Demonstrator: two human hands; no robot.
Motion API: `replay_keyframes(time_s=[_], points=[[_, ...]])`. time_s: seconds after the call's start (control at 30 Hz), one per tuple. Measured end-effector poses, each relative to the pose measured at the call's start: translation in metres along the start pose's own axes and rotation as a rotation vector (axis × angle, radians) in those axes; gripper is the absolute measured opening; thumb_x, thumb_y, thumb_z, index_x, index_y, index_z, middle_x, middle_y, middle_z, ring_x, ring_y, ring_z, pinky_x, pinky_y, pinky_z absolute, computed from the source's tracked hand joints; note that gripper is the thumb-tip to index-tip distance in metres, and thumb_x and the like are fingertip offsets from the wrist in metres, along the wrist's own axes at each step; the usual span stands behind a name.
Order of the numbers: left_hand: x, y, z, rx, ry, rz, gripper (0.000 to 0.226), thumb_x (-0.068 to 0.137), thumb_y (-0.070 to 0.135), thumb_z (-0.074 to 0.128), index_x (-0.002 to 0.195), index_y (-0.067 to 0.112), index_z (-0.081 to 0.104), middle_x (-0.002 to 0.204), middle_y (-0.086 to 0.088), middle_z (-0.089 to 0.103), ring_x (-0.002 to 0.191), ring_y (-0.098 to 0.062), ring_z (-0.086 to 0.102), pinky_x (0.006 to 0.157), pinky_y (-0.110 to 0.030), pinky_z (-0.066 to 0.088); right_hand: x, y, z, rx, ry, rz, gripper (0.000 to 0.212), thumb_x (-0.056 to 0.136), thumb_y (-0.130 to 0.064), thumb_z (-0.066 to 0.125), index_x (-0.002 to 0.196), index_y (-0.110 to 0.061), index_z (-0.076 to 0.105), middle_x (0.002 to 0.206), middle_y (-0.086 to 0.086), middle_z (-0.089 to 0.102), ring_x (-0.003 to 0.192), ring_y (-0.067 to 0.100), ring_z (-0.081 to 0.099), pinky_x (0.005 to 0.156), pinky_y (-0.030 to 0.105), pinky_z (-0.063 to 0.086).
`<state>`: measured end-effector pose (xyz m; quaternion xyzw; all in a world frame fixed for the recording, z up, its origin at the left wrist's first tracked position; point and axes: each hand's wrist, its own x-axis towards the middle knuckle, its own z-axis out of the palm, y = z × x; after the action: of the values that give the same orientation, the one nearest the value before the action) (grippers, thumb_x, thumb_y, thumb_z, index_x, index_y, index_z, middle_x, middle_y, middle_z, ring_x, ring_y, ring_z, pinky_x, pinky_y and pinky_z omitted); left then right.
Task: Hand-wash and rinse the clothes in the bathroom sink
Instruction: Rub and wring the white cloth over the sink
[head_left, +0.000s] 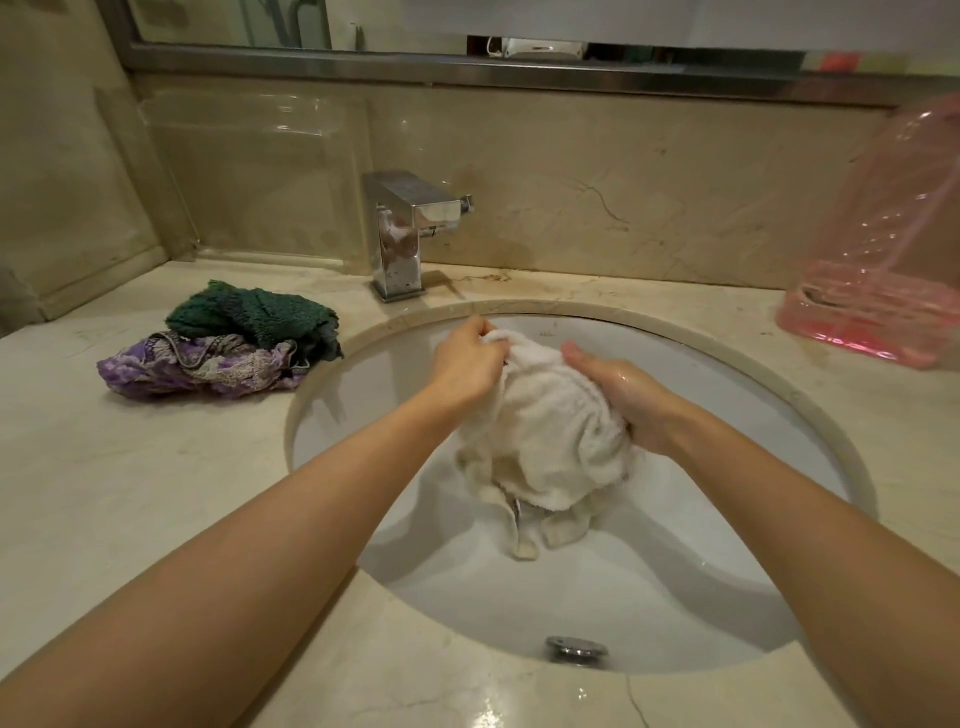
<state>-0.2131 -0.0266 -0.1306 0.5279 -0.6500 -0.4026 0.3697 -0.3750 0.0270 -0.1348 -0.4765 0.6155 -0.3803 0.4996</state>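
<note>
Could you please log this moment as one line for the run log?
left hand: grips towel | right hand: grips towel | over sink | tap: off

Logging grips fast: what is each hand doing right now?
Left hand: grips the white terry cloth at its top.
Right hand: grips the same cloth's side.

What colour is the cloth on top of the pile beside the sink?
Dark green cloth, seen in the head view.

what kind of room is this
Most likely a home bathroom: an oval white sink sunk into a marble counter, a chrome faucet behind it, and a mirror above.
</note>
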Motion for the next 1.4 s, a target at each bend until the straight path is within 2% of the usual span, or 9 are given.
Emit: replay_keyframes(time_s=[0.17,0.3,0.47,0.63,0.83,0.97,1.13,1.27,1.4], points=[[-0.003,0.008,0.003,-0.175,-0.077,-0.1,0.027,0.096,0.028,0.052,0.116,0.01,0.056,0.102,0.0,0.058,0.097,-0.02,0.055,0.076,-0.03,0.044,-0.004,-0.006,0.009,-0.155,0.149,-0.042,0.051,0.098,-0.058,0.03,0.088,-0.023,0.066,0.083,-0.005,0.067,0.083,0.011,0.061,0.077,0.027,0.046],[-0.007,0.015,0.004,-0.514,-0.023,-0.255,0.053,0.092,0.053,0.053,0.131,0.017,0.055,0.125,-0.001,0.059,0.117,-0.024,0.057,0.105,-0.042,0.043,-0.011,-0.017,0.033,-0.257,0.544,-0.36,0.054,0.096,-0.053,0.047,0.058,-0.014,0.044,0.054,-0.003,0.039,0.051,0.012,0.036,0.052,0.029,0.028],[-0.016,0.016,0.001,-0.672,-0.041,-0.233,0.018,0.094,0.027,0.053,0.081,0.014,0.055,0.072,-0.005,0.06,0.059,-0.01,0.061,0.061,-0.021,0.052,-0.032,-0.018,0.093,-0.326,0.653,-0.798,0.043,0.083,-0.049,0.056,0.056,-0.021,0.04,0.044,-0.006,0.028,0.047,0.015,0.029,0.051,0.032,0.027],[-0.032,0.019,0.02,-0.547,-0.133,-0.187,0.023,0.088,0.021,0.055,0.065,0.015,0.056,0.051,0.003,0.051,0.053,-0.015,0.048,0.046,-0.024,0.038,-0.012,-0.025,0.073,-0.244,0.831,-0.507,0.052,0.093,-0.03,0.055,0.047,-0.019,0.034,0.044,-0.003,0.032,0.05,0.018,0.033,0.055,0.032,0.023],[-0.037,0.023,0.024,-0.55,-0.102,-0.237,0.039,0.099,0.011,0.037,0.061,0.013,0.043,0.046,0.0,0.045,0.047,-0.015,0.048,0.046,-0.022,0.038,-0.023,-0.016,0.077,-0.373,0.785,-0.695,0.05,0.09,-0.033,0.052,0.048,-0.023,0.027,0.043,-0.003,0.027,0.049,0.02,0.032,0.051,0.037,0.024],[-0.044,0.027,0.021,-0.503,-0.182,-0.247,0.044,0.098,0.015,0.04,0.055,0.013,0.048,0.038,0.002,0.048,0.033,-0.011,0.047,0.039,-0.017,0.035,-0.007,-0.016,0.05,-0.297,0.791,-0.387,0.054,0.099,-0.03,0.046,0.049,-0.015,0.034,0.046,-0.001,0.033,0.049,0.018,0.032,0.053,0.033,0.024],[-0.034,0.024,0.012,-0.627,-0.037,-0.348,0.04,0.102,0.011,0.03,0.062,0.012,0.036,0.045,0.001,0.041,0.036,-0.009,0.042,0.038,-0.015,0.033,-0.03,-0.022,0.093,-0.349,0.711,-0.736,0.051,0.091,-0.033,0.047,0.045,-0.028,0.026,0.042,-0.007,0.025,0.047,0.015,0.03,0.051,0.034,0.022],[-0.043,0.03,0.015,-0.645,-0.131,-0.467,0.047,0.093,0.008,0.038,0.046,0.013,0.043,0.041,-0.003,0.038,0.032,-0.015,0.039,0.04,-0.014,0.03,-0.01,-0.025,0.061,-0.307,0.769,-0.418,0.054,0.096,-0.024,0.048,0.046,-0.017,0.03,0.044,-0.004,0.027,0.046,0.014,0.026,0.052,0.032,0.021],[-0.04,0.031,0.02,-0.739,-0.059,-0.412,0.044,0.099,0.009,0.034,0.055,0.012,0.04,0.036,0.002,0.039,0.029,-0.009,0.042,0.037,-0.012,0.033,-0.027,-0.017,0.082,-0.384,0.706,-0.69,0.05,0.089,-0.029,0.051,0.044,-0.028,0.028,0.042,-0.007,0.026,0.05,0.016,0.031,0.05,0.031,0.023]])
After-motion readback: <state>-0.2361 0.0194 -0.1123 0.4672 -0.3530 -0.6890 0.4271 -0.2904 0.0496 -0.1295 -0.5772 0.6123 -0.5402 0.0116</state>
